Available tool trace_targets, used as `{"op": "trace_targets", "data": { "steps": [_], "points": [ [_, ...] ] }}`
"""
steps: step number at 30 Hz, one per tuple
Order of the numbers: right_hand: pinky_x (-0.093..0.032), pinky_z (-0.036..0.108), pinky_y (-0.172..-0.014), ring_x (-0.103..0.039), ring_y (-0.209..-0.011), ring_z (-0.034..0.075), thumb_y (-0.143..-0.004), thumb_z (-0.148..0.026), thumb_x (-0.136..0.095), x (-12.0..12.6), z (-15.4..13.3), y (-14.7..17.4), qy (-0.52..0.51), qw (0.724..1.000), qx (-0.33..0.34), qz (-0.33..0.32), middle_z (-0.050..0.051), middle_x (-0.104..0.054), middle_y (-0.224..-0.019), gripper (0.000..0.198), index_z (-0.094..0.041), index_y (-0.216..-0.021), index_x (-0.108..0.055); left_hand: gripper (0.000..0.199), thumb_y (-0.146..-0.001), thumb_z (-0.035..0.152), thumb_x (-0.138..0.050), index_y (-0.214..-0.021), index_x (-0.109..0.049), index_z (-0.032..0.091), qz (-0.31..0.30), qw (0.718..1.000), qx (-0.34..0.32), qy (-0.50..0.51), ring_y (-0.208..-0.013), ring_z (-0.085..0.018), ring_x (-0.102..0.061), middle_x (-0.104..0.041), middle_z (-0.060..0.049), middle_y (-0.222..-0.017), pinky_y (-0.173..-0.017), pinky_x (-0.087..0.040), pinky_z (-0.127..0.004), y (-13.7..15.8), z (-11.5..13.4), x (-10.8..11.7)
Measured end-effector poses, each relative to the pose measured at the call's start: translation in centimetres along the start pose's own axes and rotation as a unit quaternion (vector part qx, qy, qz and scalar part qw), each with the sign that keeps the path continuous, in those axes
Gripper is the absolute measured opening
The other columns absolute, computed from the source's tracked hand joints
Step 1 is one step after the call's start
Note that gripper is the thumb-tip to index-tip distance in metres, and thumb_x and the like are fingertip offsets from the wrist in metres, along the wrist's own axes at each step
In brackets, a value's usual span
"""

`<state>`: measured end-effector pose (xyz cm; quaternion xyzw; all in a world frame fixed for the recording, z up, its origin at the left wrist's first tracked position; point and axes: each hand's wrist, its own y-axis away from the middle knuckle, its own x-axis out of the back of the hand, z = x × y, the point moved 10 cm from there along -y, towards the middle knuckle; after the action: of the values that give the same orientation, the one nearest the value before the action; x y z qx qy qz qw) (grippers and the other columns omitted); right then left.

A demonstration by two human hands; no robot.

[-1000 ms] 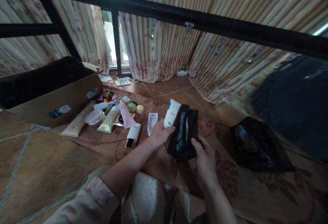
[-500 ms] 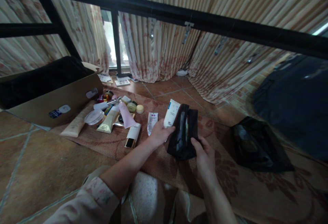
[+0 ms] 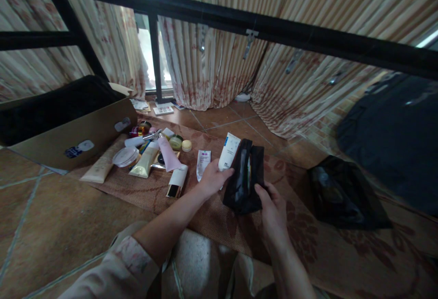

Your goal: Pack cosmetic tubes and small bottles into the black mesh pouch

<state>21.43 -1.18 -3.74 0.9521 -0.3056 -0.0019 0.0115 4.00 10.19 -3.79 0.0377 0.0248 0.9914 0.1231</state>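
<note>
My left hand (image 3: pixel 212 178) is closed on the black mesh pouch (image 3: pixel 236 189), its thumb lying over the pouch's left edge. A white tube with a blue patch (image 3: pixel 229 151) stands up just beyond those fingers, against the pouch; whether the hand also grips it is unclear. On the other side, my right hand (image 3: pixel 273 203) pinches the pouch's right edge. The pouch's top gapes, with something thin and pale inside that I cannot make out. Left of my left hand lie a small white sachet (image 3: pixel 204 162) and a white tube with a gold cap (image 3: pixel 178 180).
Several cosmetics, among them a pink tube (image 3: pixel 167 153) and a round clear case (image 3: pixel 125 156), lie on the brown patterned mat (image 3: pixel 143 194). A cardboard box (image 3: pixel 99 130) stands at the left. Another black mesh bag (image 3: pixel 345 198) rests at the right. A dark metal rail (image 3: pixel 219 12) crosses above.
</note>
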Motion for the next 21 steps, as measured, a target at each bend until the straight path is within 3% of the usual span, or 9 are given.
{"op": "trace_targets", "data": {
  "steps": [21],
  "points": [
    [-0.050,0.032,-0.075,-0.065,-0.082,0.021,-0.072,-0.043,-0.069,0.04,0.06,0.03,-0.004,1.000,-0.005,0.001,0.004,-0.073,-0.092,0.038,-0.018,-0.101,-0.069,0.013,-0.072,0.025,-0.065,-0.079,-0.063,0.014,0.006,1.000,-0.013,0.003,-0.060,-0.012,-0.051,-0.058,0.003,-0.064,-0.057,-0.038,-0.023,0.01,0.34,0.22]
  ]
}}
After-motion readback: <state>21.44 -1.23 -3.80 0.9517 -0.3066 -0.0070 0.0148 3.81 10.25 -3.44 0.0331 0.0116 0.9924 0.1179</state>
